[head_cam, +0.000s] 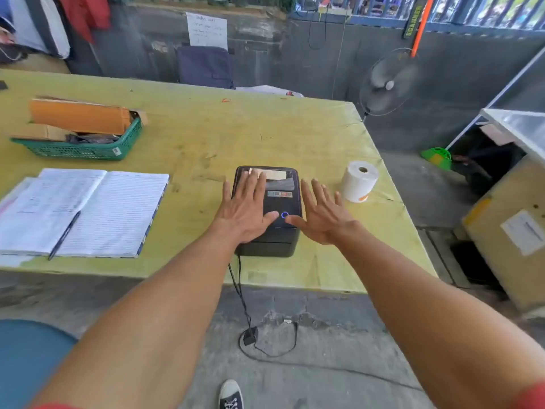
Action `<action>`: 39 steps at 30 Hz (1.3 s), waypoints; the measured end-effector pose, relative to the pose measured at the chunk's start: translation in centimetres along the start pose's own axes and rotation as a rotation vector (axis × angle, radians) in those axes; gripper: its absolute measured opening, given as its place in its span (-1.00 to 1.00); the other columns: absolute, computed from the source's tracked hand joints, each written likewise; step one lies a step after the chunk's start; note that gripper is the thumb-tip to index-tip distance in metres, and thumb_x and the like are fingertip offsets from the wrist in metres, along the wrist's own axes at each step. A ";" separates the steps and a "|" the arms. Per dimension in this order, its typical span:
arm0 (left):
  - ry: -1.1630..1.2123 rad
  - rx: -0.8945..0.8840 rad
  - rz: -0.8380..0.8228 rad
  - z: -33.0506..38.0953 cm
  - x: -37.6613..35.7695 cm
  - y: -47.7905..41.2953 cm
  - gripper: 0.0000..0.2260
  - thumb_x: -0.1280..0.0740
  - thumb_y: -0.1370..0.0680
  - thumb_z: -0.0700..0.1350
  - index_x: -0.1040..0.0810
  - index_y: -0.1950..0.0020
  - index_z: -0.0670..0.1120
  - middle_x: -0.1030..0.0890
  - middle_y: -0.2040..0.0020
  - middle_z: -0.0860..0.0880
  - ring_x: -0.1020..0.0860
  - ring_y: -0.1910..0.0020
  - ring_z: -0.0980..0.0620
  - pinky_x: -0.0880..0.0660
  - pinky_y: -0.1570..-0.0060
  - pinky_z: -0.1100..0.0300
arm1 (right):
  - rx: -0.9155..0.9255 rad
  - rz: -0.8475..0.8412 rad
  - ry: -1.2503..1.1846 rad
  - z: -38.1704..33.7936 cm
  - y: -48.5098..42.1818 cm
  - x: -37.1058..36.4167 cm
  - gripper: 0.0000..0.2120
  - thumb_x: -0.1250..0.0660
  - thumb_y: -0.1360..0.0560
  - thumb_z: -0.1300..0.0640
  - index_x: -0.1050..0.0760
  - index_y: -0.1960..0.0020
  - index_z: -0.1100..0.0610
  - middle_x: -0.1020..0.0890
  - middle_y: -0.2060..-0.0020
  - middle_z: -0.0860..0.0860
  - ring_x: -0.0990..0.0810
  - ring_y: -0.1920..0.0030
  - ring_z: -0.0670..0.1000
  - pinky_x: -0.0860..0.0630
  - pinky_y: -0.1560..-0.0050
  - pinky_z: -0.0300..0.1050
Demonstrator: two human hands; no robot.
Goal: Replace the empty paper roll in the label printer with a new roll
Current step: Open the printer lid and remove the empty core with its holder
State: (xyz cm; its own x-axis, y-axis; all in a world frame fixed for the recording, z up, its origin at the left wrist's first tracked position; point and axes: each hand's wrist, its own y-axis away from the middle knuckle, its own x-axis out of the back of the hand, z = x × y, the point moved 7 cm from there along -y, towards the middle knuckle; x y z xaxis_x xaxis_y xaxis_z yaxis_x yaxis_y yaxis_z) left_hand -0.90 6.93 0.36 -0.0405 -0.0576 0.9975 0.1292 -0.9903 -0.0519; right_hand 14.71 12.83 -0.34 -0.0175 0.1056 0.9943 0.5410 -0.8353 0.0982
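**Printer closed, both hands open over it**

I am viewing the bench from the head camera. The printer (pixel 275 208) is sitting near the front edge of the table (pixel 206 137), lid down, with a blue ring light glowing on its top panel. Its cable (pixel 240 293) is hanging over the table edge and running down to an adapter (pixel 250 335) on the floor.

The left hand (pixel 244 211) is lying over the left half of the lid, fingers spread flat and gripping nothing; whether the palm is pressing on the lid or hovering just above it, I cannot tell from this angle. The right hand (pixel 323 215) is reaching along the printer's right edge, also open with fingers apart, thumb pointing toward the ring light.

The new roll (pixel 359 181) is standing upright on the table just right of the printer, apart from both hands.

A notebook (pixel 85 211) is lying open to the left with a pen (pixel 64 235) resting on it. A green basket (pixel 82 143) is sitting behind it.
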 end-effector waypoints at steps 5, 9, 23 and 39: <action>-0.083 0.015 -0.142 -0.7 -3.3 0.8 -0.08 -0.18 -0.59 0.28 0.32 -0.59 -0.19 0.29 -0.62 -0.18 0.23 -0.61 -0.14 0.17 -0.52 -0.25 | 0.029 -0.066 -0.079 -0.8 0.7 -2.8 -0.04 -0.20 -0.56 -0.30 0.27 -0.60 0.20 -0.05 -0.59 0.23 -0.14 -0.55 0.25 -0.14 -0.50 0.25; -0.083 0.007 -0.178 -1.2 -5.0 0.9 -0.21 -0.14 -0.65 0.18 0.26 -0.61 -0.19 0.22 -0.63 -0.19 0.19 -0.62 -0.15 0.11 -0.53 -0.24 | 0.000 -0.143 -0.179 -1.3 0.7 -4.7 -0.05 -0.26 -0.58 -0.19 0.30 -0.60 0.19 -0.22 -0.52 0.21 -0.36 -0.43 0.26 -0.36 -0.36 0.25; 0.049 -0.009 -0.035 -1.4 -6.7 1.3 -0.29 -0.19 -0.67 0.07 0.13 -0.62 -0.21 0.13 -0.63 -0.25 0.16 -0.62 -0.18 -0.11 -0.54 -0.11 | -0.079 0.083 -0.380 -1.8 -1.0 -8.2 -0.01 -0.40 -0.54 0.03 0.31 -0.60 0.14 -0.48 -0.24 0.35 -0.59 -0.04 0.36 -0.46 0.09 0.07; -0.032 -0.012 -0.050 -1.2 -7.2 1.0 -0.28 -0.15 -0.68 0.09 0.18 -0.61 -0.23 0.17 -0.62 -0.28 0.19 -0.61 -0.20 -0.08 -0.56 -0.09 | -0.067 0.081 -0.333 -1.2 -1.4 -8.2 0.00 -0.42 -0.53 -0.01 0.29 -0.61 0.09 -0.54 -0.08 0.32 -0.60 0.07 0.31 -0.54 0.03 0.12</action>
State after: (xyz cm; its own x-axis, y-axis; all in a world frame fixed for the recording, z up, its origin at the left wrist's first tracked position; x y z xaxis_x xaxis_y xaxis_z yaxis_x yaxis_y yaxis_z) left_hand -1.69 6.19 -6.97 -0.0148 -0.0042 0.9999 0.1162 -0.9932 -0.0024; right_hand 13.06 12.46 -8.62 0.3050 0.1983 0.9315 0.4727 -0.8806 0.0327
